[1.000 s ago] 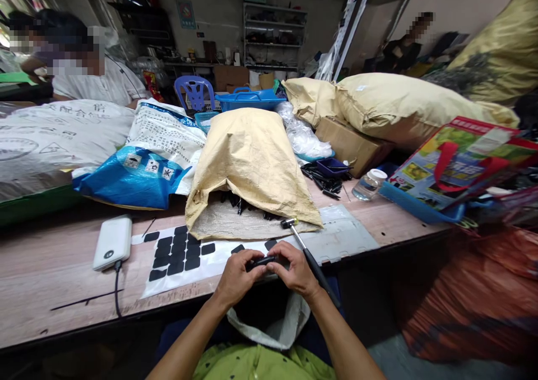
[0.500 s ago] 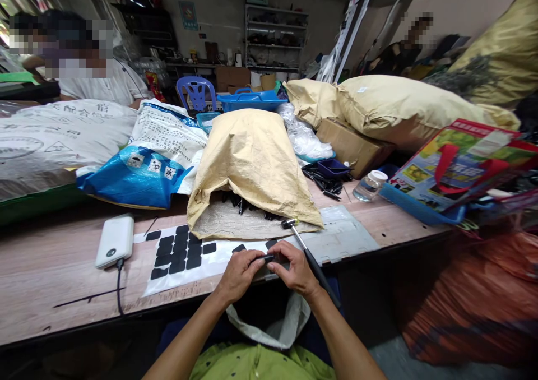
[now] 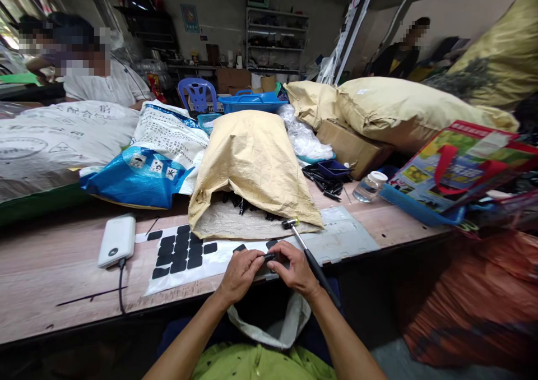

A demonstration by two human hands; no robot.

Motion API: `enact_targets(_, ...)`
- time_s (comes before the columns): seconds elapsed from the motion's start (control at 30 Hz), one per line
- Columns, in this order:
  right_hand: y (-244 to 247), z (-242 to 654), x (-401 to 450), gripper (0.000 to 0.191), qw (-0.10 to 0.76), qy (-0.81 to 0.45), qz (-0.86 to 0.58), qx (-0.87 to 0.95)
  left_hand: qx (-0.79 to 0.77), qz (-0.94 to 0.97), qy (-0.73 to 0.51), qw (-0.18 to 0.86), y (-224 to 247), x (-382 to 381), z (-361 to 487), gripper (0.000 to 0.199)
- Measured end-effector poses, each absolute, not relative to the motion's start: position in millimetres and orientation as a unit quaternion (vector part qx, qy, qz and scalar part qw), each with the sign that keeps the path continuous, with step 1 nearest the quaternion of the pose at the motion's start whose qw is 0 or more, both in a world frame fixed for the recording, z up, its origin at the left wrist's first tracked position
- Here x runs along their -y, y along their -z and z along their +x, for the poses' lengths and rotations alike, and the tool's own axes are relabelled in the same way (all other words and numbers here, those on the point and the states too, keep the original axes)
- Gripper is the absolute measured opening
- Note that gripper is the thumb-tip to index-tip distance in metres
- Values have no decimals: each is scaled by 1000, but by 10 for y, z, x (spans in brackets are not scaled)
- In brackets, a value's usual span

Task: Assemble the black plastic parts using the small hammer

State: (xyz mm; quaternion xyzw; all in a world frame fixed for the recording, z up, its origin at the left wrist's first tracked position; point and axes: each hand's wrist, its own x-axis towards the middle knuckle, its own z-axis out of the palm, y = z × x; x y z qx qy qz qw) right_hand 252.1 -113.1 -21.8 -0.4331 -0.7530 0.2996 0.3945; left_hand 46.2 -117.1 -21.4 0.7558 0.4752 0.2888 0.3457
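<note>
"Two hands were busy at the near side, weren't they? What did their fingers have?"

"One small black piece (image 3: pixel 269 257), grasped between them. The left hand (image 3: pixel 240 274) had it from the left and the right hand (image 3: pixel 297 269) pinched it at the right end. The fingers covered much of it, so I couldn't tell its full shape."

"Where was it, exactly?"

"By the near edge of the desk (image 3: pixel 54 268), on the near side of the beige sack (image 3: pixel 252 158). Below the hands, a white bag (image 3: pixel 269 338) showed its open rim."

"And the hammer (image 3: pixel 311 262)?"

"Just right of the right hand. Its head was at the sack's near lip, and its black handle stuck out past the desk's near edge."

"What was on the left?"

"A white sheet (image 3: pixel 225 261) bearing black squares (image 3: pixel 179 251), most of them in rows. Left of that lay a white device (image 3: pixel 117 239) with a black cable (image 3: pixel 121 290)."

"Farther off?"

"Dark pieces (image 3: pixel 241 205) showed in the sack's mouth. Right of the sack was a black heap (image 3: pixel 325 185) beside a dark blue tray (image 3: pixel 334 170), then a clear jar (image 3: pixel 368 189) with a white lid."
</note>
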Motion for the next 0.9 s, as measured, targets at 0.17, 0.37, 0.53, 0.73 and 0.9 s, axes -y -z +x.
enact_targets(0.17, 104, 2569, 1172, 19, 413, -275, -428, 756, -471, 737, -326, 360, 189, 1153, 424, 23)
enact_targets(0.37, 143, 2851, 1187, 26, 378, -12, -619, 689, -520, 738, -347, 255, 188, 937, 392, 16)
enact_targets(0.53, 247, 2977, 1096, 10, 303, -12, -680, 667, -538, 748, -310, 234, 278, 841, 409, 18)
enact_targets(0.73, 120, 2799, 1298, 8, 395, -113, -653, 636, -539, 738, -316, 253, 265, 849, 400, 16)
enact_targets(0.9, 51, 2520, 1623, 37, 381, -198, -579, 693, -551, 731, -313, 255, 254, 841, 407, 14)
